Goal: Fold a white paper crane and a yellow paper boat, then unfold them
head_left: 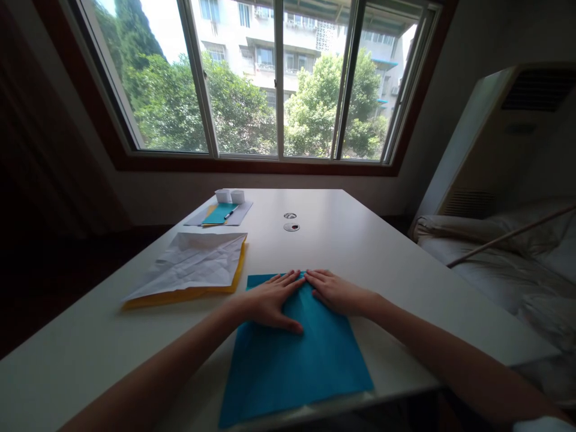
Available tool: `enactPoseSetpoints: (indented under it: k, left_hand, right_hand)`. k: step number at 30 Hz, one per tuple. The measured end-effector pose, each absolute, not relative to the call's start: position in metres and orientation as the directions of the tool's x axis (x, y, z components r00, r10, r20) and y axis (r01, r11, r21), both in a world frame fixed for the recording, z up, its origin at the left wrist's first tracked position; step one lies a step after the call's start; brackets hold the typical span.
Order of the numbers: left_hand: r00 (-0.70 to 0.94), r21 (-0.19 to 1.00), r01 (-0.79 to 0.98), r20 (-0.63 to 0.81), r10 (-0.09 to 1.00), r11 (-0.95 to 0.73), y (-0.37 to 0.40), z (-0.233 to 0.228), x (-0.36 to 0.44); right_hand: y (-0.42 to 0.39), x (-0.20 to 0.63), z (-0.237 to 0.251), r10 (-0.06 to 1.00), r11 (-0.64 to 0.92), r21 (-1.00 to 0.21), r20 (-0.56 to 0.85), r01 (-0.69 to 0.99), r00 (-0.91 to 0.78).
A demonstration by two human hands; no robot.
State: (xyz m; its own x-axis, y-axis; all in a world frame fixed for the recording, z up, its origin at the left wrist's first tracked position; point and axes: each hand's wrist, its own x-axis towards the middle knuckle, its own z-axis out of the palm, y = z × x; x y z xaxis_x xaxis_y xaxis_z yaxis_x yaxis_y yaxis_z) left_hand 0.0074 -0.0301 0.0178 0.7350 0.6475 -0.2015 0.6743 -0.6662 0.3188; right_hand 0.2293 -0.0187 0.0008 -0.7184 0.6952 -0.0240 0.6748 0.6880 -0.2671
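Note:
A sheet of blue paper (297,372) lies on the white table in front of me, its near edge close to the table's front edge. Flat on its upper left part rests my left hand (274,300), thumb spread away from the fingers. My right hand (335,291) presses on the upper right part of the sheet, fingers stretched out and pointing left. The fingertips of both hands come near each other at the sheet's far edge. Neither hand grips anything. Part of the far edge is hidden under the fingers.
Left of the blue sheet lies creased white paper (198,261) over yellow paper (180,295). Farther back are smaller coloured sheets (219,213), a pen (231,212) and two small white containers (230,196). Two round discs (291,227) sit mid-table. A covered sofa (477,258) stands at right.

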Motion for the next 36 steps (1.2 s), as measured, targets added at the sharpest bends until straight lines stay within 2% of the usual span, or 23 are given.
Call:
enactPoseSetpoints:
  k: [4, 8, 13, 19, 28, 32, 36]
  left_hand:
    - [0.742, 0.292, 0.668, -0.198, 0.641, -0.684, -0.027, 0.014, 0.008]
    - [0.702, 0.270, 0.711, -0.236, 0.672, -0.649, -0.025, 0.012, 0.006]
    - [0.588, 0.230, 0.809, -0.349, 0.730, -0.541, -0.026, 0.017, -0.001]
    - [0.508, 0.163, 0.857, -0.432, 0.746, -0.489, -0.036, 0.028, -0.008]
    - [0.346, 0.026, 0.933, -0.351, 0.870, -0.360, -0.055, 0.027, 0.000]
    - [0.204, -0.071, 0.965, -0.392, 0.897, -0.251, -0.063, 0.039, 0.005]
    - [0.226, -0.051, 0.962, -0.399, 0.889, -0.267, -0.064, 0.051, -0.003]
  right_hand:
    - [-0.018, 0.237, 0.001, 0.692, 0.622, -0.320, -0.202, 0.714, -0.693]
    - [-0.016, 0.243, 0.005, 0.691, 0.590, -0.321, -0.272, 0.741, -0.669]
    - [-0.014, 0.248, 0.009, 0.678, 0.579, -0.344, -0.299, 0.739, -0.671]
    - [-0.012, 0.250, 0.011, 0.662, 0.575, -0.340, -0.341, 0.744, -0.667]
    - [-0.012, 0.256, 0.014, 0.673, 0.569, -0.343, -0.328, 0.747, -0.663]
    - [-0.012, 0.256, 0.018, 0.666, 0.555, -0.339, -0.366, 0.760, -0.650]
    - [-0.012, 0.259, 0.022, 0.675, 0.538, -0.311, -0.397, 0.784, -0.621]
